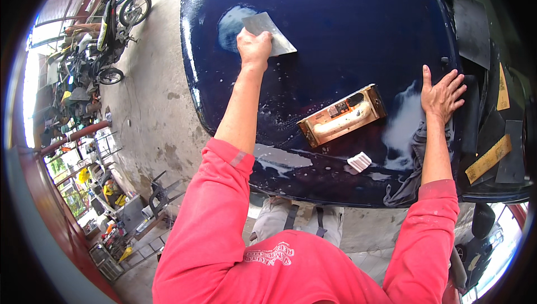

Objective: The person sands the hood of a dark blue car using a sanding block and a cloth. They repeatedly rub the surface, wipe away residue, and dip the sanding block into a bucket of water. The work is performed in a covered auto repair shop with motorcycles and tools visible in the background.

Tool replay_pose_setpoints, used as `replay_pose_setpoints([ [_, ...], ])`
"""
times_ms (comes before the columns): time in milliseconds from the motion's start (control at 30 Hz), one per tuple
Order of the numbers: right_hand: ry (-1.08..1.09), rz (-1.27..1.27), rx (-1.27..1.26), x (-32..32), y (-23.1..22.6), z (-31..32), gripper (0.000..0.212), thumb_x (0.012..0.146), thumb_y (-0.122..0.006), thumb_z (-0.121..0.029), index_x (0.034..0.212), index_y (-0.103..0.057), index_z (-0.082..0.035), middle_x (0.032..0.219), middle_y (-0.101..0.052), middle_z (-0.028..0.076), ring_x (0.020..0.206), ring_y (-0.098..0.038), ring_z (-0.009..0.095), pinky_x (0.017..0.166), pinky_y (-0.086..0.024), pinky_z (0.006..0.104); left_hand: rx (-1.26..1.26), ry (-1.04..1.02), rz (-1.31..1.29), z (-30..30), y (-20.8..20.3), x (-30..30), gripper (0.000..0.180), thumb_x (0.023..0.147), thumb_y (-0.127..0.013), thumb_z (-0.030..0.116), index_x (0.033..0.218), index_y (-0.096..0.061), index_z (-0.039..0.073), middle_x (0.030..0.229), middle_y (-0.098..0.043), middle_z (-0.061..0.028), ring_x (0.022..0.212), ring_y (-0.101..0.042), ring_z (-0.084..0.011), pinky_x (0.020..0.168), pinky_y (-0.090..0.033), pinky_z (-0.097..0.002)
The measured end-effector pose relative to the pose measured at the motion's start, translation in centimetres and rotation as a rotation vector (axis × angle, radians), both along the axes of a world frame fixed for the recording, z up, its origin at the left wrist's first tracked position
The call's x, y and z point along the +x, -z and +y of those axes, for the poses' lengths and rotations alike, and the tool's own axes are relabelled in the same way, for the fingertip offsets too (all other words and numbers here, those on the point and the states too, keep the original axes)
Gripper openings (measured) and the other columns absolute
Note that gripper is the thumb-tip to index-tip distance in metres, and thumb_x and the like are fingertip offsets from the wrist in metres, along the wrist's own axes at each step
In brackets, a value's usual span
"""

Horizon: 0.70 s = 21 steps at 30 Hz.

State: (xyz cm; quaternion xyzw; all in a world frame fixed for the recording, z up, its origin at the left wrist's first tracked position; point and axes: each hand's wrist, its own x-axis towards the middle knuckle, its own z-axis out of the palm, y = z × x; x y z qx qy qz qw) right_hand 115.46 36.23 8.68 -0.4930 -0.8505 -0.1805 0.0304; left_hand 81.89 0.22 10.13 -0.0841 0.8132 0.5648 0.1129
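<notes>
My left hand (255,46) grips a grey sheet of sandpaper (271,31), pinching it at its near left corner. The sheet lies against the dark blue car panel (347,30), beside a whitish wet patch (232,27). My right hand (443,96) rests flat near the panel's right edge, fingers spread and nothing in it. Below that wrist a dark crumpled cloth (411,184) lies along the panel. Between my arms sits a cream-coloured, boxy cut-open container (344,116), set at a slant. Closer to me is a small white ribbed block (359,162).
Dark sheets (471,30) and yellowish strips (488,158) lie on the glass right of the panel. Motorcycles (114,30) stand on the concrete floor at far left. Lower left, a metal stand (162,195) and assorted tools are near a ladder-like frame (140,253).
</notes>
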Motion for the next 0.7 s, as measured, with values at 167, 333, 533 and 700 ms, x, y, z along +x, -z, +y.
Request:
replay_pose_setpoints([
  [167,0.02,-0.025,-0.01,0.0,0.0,0.0,0.118,0.099,-0.03,-0.092,0.173,-0.026,0.0,0.179,-0.025,0.028,0.164,-0.023,0.052,0.127,-0.023,0.0726,-0.025,0.063,0.108,2.6,-1.0,-2.0,0.03,0.08,-0.063,0.003,0.107,-0.075,-0.005,0.099,-0.08,-0.0211,0.092,-0.08,-0.034,0.081,-0.063,-0.0446],
  [333,0.038,-0.054,-0.003,-0.2,-0.2,-0.2,0.118,0.099,-0.029,-0.093,0.174,-0.025,-0.001,0.179,-0.023,0.028,0.165,-0.022,0.051,0.128,-0.022,0.0721,-0.115,0.051,0.12,0.8,-0.7,-0.7,0.031,0.08,-0.066,0.006,0.108,-0.075,-0.004,0.098,-0.08,-0.0186,0.091,-0.079,-0.0318,0.081,-0.062,-0.0445],
  [533,0.04,-0.038,-0.035,-0.2,-0.3,-0.2,0.117,0.1,-0.03,-0.092,0.174,-0.025,-0.001,0.18,-0.023,0.027,0.166,-0.02,0.05,0.128,-0.022,0.072,-0.121,0.083,0.188,2.4,0.1,-2.5,0.027,0.082,-0.064,0.002,0.104,-0.073,-0.009,0.091,-0.078,-0.0231,0.078,-0.079,-0.0302,0.065,-0.064,-0.046],
  [700,0.047,-0.044,-0.029,-0.4,-0.7,-0.5,0.117,0.1,-0.03,-0.091,0.174,-0.025,-0.001,0.179,-0.024,0.027,0.166,-0.021,0.05,0.128,-0.022,0.0718,-0.191,0.13,0.133,4.9,-0.4,-5.2,0.027,0.082,-0.065,0.003,0.106,-0.073,-0.01,0.094,-0.078,-0.0226,0.075,-0.079,-0.03,0.057,-0.063,-0.0459],
])
